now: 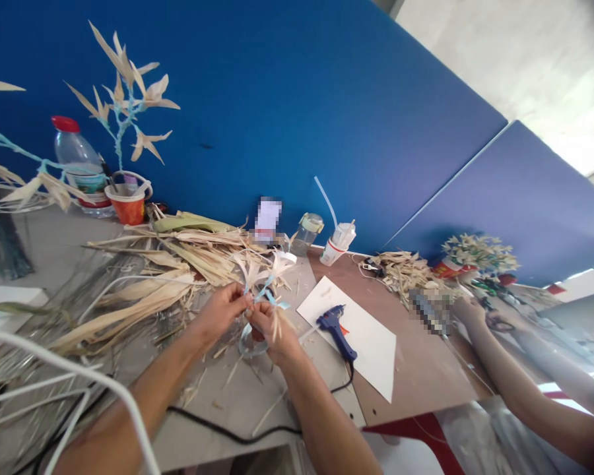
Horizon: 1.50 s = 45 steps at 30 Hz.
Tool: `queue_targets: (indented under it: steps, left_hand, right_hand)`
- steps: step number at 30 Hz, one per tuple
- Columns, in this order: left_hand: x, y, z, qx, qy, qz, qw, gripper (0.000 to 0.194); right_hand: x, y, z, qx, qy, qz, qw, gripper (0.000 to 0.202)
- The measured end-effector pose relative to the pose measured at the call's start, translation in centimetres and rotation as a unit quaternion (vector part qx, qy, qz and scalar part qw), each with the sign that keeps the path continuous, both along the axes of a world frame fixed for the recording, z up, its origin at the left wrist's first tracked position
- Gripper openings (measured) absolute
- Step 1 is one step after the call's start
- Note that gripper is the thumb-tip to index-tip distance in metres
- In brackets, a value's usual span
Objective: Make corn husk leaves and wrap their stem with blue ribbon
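Near the middle of the table, my left hand is closed, its thumb and fingertips pinching a stem of pale husk flowers wrapped in light blue. Touching it on the right, my right hand is closed too, its fingers on the lower part of the same blue-wrapped stem. A light blue strip sticks out just above my right hand. Below my hands a roll of clear tape lies on the table, partly hidden. To the right, a blue glue gun rests on a white sheet.
Dried husks and thin wires cover the left side. Behind them are a red-capped bottle and an orange cup. A glass jar and white cup stand at the back. Another person's arm reaches in from the right.
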<state>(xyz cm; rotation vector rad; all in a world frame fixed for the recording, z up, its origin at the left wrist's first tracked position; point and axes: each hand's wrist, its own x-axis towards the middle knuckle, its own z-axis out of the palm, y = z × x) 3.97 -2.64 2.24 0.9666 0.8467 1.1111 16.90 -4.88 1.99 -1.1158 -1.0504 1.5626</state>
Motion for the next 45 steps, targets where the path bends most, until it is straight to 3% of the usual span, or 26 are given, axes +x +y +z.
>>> queue_targets:
  steps: [4, 7, 10, 18, 22, 27, 37, 41, 45]
  left_hand:
    - [-0.7, 0.0, -0.3, -0.038, -0.192, -0.097, 0.976, 0.006]
    - [-1.1, 0.0, -0.3, -0.041, -0.247, -0.144, 0.957, 0.008]
    - [-1.2, 0.2, -0.5, -0.058, -0.224, -0.168, 0.958, 0.011]
    - [-1.3, 1.3, -1.8, -0.076, -0.151, -0.015, 0.986, 0.013]
    - [-0.3, 0.7, -1.5, -0.046, -0.123, 0.006, 0.991, 0.007]
    - [0.2, 0.1, -0.9, -0.037, -0.108, 0.014, 0.993, 0.018]
    - [-1.3, -0.1, -0.3, -0.058, -0.083, -0.121, 0.988, 0.031]
    - [-1.8, 0.0, -0.4, -0.022, -0.075, -0.190, 0.979, 0.038]
    - [-1.8, 0.2, -0.6, 0.010, -0.055, -0.190, 0.980, 0.034]
  right_hand:
    - [0.3, 0.0, 0.6, -0.029, 0.053, 0.014, 0.998, 0.021]
    - [0.6, -0.3, 1.2, -0.036, 0.092, 0.059, 0.993, 0.016]
    - [1.0, -0.4, 1.5, -0.048, 0.114, 0.085, 0.989, 0.013]
    - [1.3, 0.0, 0.9, -0.059, 0.114, 0.052, 0.990, 0.010]
    - [1.1, 0.1, 0.8, -0.068, 0.092, 0.042, 0.993, 0.010]
    - [1.2, 0.3, 0.8, -0.057, 0.086, 0.036, 0.994, 0.007]
    - [1.6, 0.7, 0.5, -0.058, 0.106, 0.052, 0.991, 0.014]
    - [1.7, 0.7, 0.4, -0.061, 0.114, 0.068, 0.989, 0.018]
    - [1.7, 0.6, 0.5, -0.062, 0.112, 0.089, 0.988, 0.020]
